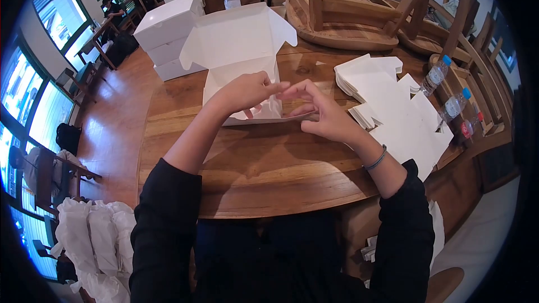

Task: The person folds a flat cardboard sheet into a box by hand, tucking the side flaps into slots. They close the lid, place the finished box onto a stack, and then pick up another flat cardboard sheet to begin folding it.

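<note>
A white cardboard box [233, 39] stands on the wooden table [252, 174] with its lid raised at the back. Over the box's front left part is my left hand [246, 94], its fingers bent and partly spread, with nothing visible in them. My right hand [321, 109] is at the front right corner, where a white flap meets its thumb and fingers; the fingers are curled around that edge. The fingertips of both hands come close together above the box. The inside of the box is partly hidden by my left hand.
Stacked closed white boxes [168, 33] stand at the back left. Flat white cardboard pieces [393, 106] lie on the right, beside plastic bottles [435, 76]. Upturned wooden chairs [342, 19] rest at the back right. White bags [98, 235] are at lower left. A person [114, 10] sits far off.
</note>
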